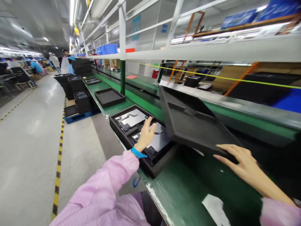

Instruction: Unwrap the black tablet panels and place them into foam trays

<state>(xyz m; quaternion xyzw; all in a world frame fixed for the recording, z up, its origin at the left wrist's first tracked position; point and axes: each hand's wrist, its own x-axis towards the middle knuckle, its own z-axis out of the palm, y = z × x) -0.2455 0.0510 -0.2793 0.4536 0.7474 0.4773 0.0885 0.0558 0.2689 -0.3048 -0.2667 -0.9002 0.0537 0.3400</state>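
Factory conveyor bench (178,188) stretches ahead in the head view. Left hand (145,135), fingers curled, reaches onto tablet panels (133,118) in a black foam tray (115,121), grip unclear; right hand (242,164), fingers spread, steadies a tilted foam lid (195,119) aside, seemingly leaving the panels reachable.

**Black trays (109,97) on a green belt (178,188)**

From my console, the feed shows a pink left sleeve (98,188) and a blue wristband (138,152) just past its cuff. Silver panels (133,119) gleam in the nearest tray. On the grey floor (28,157), tape (57,157) runs in yellow and black stripes beside a blue pallet (78,117). A yellow cord (211,75) crosses the white shelf (211,53).
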